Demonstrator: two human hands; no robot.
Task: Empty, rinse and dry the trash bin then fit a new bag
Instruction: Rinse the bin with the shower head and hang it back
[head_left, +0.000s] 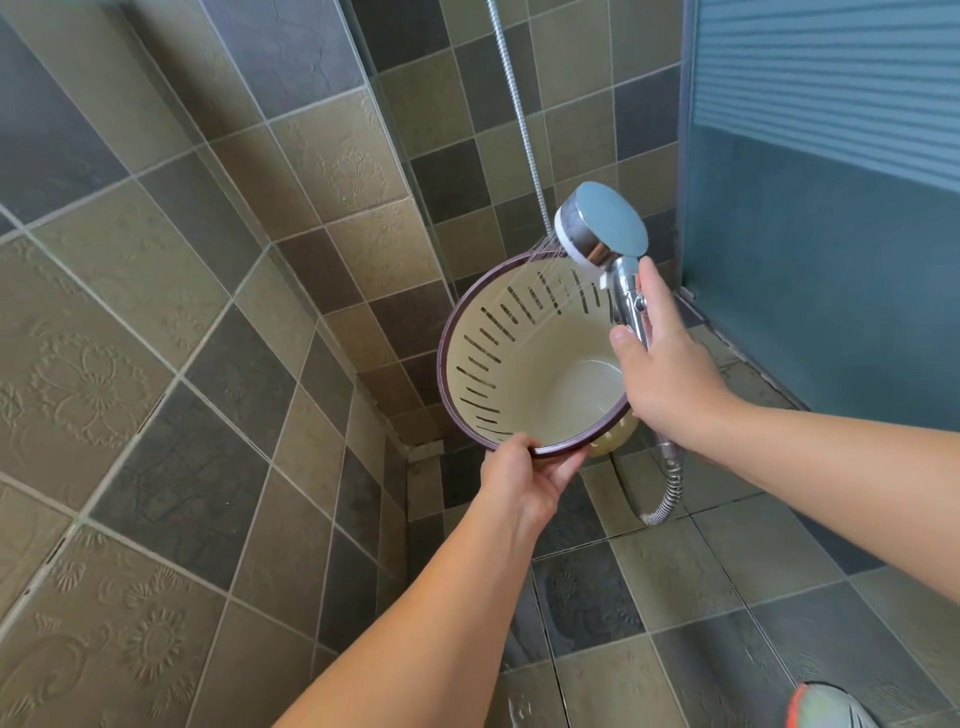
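Observation:
A cream plastic trash bin with slotted walls and a dark brown rim is held tilted in the air, its mouth facing me. My left hand grips the near rim from below. My right hand holds the handle of a chrome shower head just above the bin's far right rim. Thin jets of water spray from the head into the bin's upper wall. A little water lies in the bin's bottom. No bag is in the bin.
Tiled walls close in on the left and behind. The metal shower hose loops down to the wet floor tiles under my right wrist. A frosted blue glass panel stands to the right. A shoe tip shows bottom right.

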